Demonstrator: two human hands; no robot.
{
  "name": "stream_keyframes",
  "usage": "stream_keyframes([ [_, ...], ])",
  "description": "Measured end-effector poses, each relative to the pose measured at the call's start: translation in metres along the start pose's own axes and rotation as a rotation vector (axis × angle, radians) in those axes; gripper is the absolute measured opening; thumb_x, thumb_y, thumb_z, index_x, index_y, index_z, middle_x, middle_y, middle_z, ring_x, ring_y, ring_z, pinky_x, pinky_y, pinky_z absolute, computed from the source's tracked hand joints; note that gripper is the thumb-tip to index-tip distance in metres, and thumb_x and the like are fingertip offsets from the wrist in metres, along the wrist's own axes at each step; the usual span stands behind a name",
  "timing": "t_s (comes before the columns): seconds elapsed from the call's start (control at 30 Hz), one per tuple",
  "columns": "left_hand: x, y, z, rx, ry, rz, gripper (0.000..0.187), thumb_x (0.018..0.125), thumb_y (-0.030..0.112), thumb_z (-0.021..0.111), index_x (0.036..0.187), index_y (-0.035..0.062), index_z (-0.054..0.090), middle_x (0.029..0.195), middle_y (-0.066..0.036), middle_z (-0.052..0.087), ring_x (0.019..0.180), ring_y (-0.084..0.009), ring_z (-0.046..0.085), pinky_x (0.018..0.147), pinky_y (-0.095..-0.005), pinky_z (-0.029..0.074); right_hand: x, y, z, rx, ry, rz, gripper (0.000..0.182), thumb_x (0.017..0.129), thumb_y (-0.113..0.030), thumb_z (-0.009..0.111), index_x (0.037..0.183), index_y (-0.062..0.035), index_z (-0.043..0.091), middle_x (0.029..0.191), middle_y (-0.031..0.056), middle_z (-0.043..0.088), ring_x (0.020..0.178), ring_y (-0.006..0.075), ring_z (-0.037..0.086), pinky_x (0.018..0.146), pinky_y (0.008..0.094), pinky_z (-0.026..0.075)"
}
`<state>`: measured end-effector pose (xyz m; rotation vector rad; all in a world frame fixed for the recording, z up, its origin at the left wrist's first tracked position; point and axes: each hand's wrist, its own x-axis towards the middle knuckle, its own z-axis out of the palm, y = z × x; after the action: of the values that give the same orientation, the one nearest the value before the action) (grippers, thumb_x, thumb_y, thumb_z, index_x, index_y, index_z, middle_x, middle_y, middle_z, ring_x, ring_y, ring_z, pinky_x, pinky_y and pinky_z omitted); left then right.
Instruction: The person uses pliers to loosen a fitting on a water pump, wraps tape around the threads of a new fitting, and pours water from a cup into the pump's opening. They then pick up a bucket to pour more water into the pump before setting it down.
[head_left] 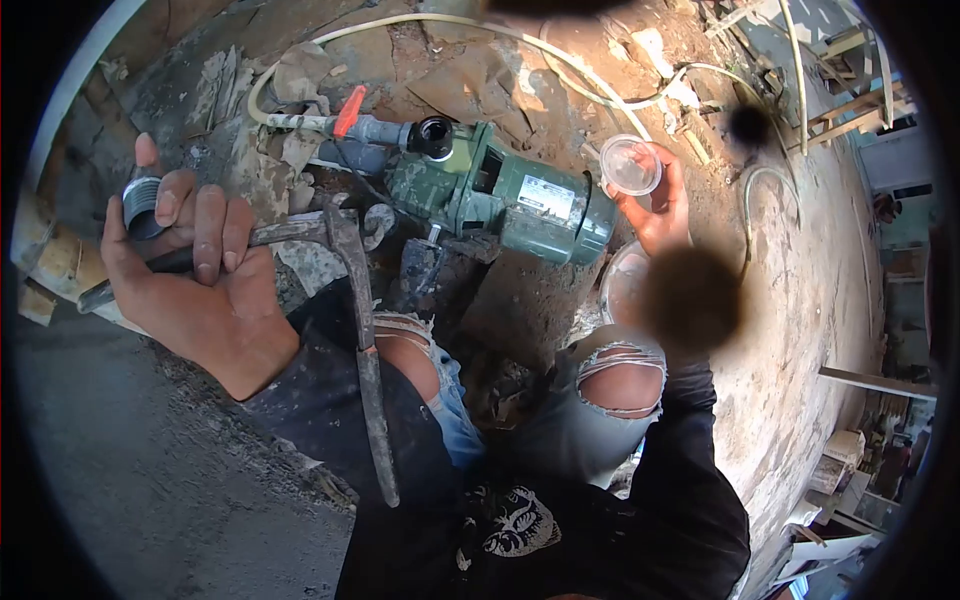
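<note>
My left hand point(225, 310) is closed round one handle of worn pliers point(365, 320), whose other handle hangs down over my sleeve. Between that hand's thumb and fingers sits a grey threaded pipe fitting point(146, 208), its open end facing me. My right hand point(665, 210) grips a small clear plastic cup point(632, 165) near the pump's end. Below it, a larger clear plastic container point(625, 285) is partly covered by a dark blur on the lens. Between my hands lies a green water pump point(500, 195) with a black open port point(433, 138) on top.
A grey pipe with a red-handled valve point(349, 111) leads from the pump to a pale hose point(430, 18) curving behind. My knees point(622, 380) flank the ground before the pump. Rubble and scraps point(225, 85) litter the dirt, and wooden pieces point(850, 115) stand at right.
</note>
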<state>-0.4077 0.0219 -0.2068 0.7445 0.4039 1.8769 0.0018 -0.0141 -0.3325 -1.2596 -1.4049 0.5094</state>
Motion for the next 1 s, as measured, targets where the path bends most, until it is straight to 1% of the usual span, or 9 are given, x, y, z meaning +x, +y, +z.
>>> stream_keyframes([
  [0.13, 0.001, 0.006, -0.002, -0.08, 0.041, -0.01, 0.048, 0.101, 0.031, 0.041, 0.131, -0.0066, 0.048, 0.077, -0.001, 0.051, 0.043, -0.0055, 0.027, 0.038, -0.0237, 0.026, 0.052, -0.022, 0.053, -0.037, -0.119, -0.041, 0.061, 0.075, 0.002, 0.075, 0.128, -0.0087, 0.048, 0.119, 0.0088, 0.063, 0.114, 0.0192, 0.059, 0.1, 0.0351, 0.045],
  [0.23, 0.002, 0.011, -0.006, -0.093, 0.049, 0.004, 0.047, 0.1, 0.029, 0.042, 0.131, -0.0064, 0.048, 0.077, -0.001, 0.052, 0.042, -0.0054, 0.027, 0.038, -0.0238, 0.027, 0.082, -0.033, 0.078, -0.307, -0.266, -0.174, 0.063, 0.074, -0.009, 0.077, 0.13, -0.0122, 0.049, 0.122, 0.0128, 0.064, 0.118, 0.0263, 0.061, 0.1, 0.0378, 0.045],
  [0.27, 0.003, 0.013, -0.008, -0.084, 0.053, 0.008, 0.047, 0.101, 0.03, 0.042, 0.13, -0.0063, 0.048, 0.077, -0.002, 0.053, 0.042, -0.0054, 0.028, 0.038, -0.0238, 0.027, 0.086, -0.037, 0.085, -0.303, -0.277, -0.18, 0.063, 0.074, -0.009, 0.077, 0.13, -0.0122, 0.049, 0.122, 0.0128, 0.064, 0.118, 0.0263, 0.061, 0.1, 0.0378, 0.045],
  [0.33, 0.003, 0.014, -0.01, -0.097, 0.053, 0.018, 0.047, 0.101, 0.029, 0.041, 0.13, -0.0065, 0.048, 0.076, -0.002, 0.053, 0.041, -0.0055, 0.027, 0.038, -0.0239, 0.027, 0.093, -0.045, 0.097, -0.323, -0.349, -0.068, 0.066, 0.074, -0.008, 0.077, 0.133, -0.0123, 0.048, 0.122, 0.0137, 0.064, 0.119, 0.0273, 0.06, 0.1, 0.0378, 0.046],
  [0.37, 0.004, 0.015, -0.011, -0.111, 0.047, 0.018, 0.047, 0.101, 0.029, 0.041, 0.13, -0.0066, 0.048, 0.076, -0.002, 0.053, 0.041, -0.0056, 0.027, 0.037, -0.024, 0.027, 0.097, -0.042, 0.101, -0.372, -0.375, -0.1, 0.069, 0.074, -0.007, 0.076, 0.136, -0.0125, 0.048, 0.123, 0.0148, 0.063, 0.119, 0.0295, 0.06, 0.1, 0.0403, 0.046],
  [0.5, 0.006, 0.017, -0.015, -0.134, 0.058, 0.017, 0.047, 0.101, 0.029, 0.041, 0.128, -0.0073, 0.049, 0.076, -0.002, 0.054, 0.04, -0.0057, 0.027, 0.037, -0.024, 0.027, 0.102, -0.051, 0.114, -0.45, -0.419, -0.148, 0.068, 0.074, -0.006, 0.075, 0.136, -0.0123, 0.048, 0.127, 0.0156, 0.059, 0.121, 0.0329, 0.057, 0.101, 0.0424, 0.045],
  [0.57, 0.006, 0.018, -0.016, -0.132, 0.067, 0.021, 0.047, 0.101, 0.03, 0.04, 0.128, -0.0081, 0.049, 0.075, -0.002, 0.054, 0.04, -0.0058, 0.027, 0.037, -0.0239, 0.027, 0.103, -0.057, 0.118, -0.571, -0.446, -0.241, 0.067, 0.074, -0.005, 0.075, 0.136, -0.0124, 0.049, 0.13, 0.0158, 0.055, 0.122, 0.0359, 0.053, 0.103, 0.044, 0.042],
  [0.8, 0.006, 0.015, -0.017, -0.153, 0.124, 0.056, 0.049, 0.101, 0.029, 0.039, 0.129, -0.0095, 0.049, 0.074, -0.004, 0.054, 0.04, -0.006, 0.027, 0.037, -0.024, 0.026, 0.105, -0.061, 0.122, -0.683, -0.46, -0.264, 0.067, 0.074, -0.009, 0.076, 0.135, -0.0156, 0.051, 0.128, 0.0137, 0.055, 0.122, 0.0361, 0.051, 0.103, 0.0446, 0.039],
  [1.0, 0.005, 0.017, -0.017, -0.16, 0.138, 0.075, 0.05, 0.101, 0.029, 0.038, 0.131, -0.0103, 0.048, 0.074, -0.004, 0.054, 0.04, -0.0062, 0.028, 0.037, -0.0242, 0.026, 0.109, -0.059, 0.121, -0.764, -0.433, -0.364, 0.067, 0.074, -0.012, 0.077, 0.135, -0.0196, 0.052, 0.126, 0.0113, 0.056, 0.118, 0.035, 0.054, 0.1, 0.0447, 0.037],
])
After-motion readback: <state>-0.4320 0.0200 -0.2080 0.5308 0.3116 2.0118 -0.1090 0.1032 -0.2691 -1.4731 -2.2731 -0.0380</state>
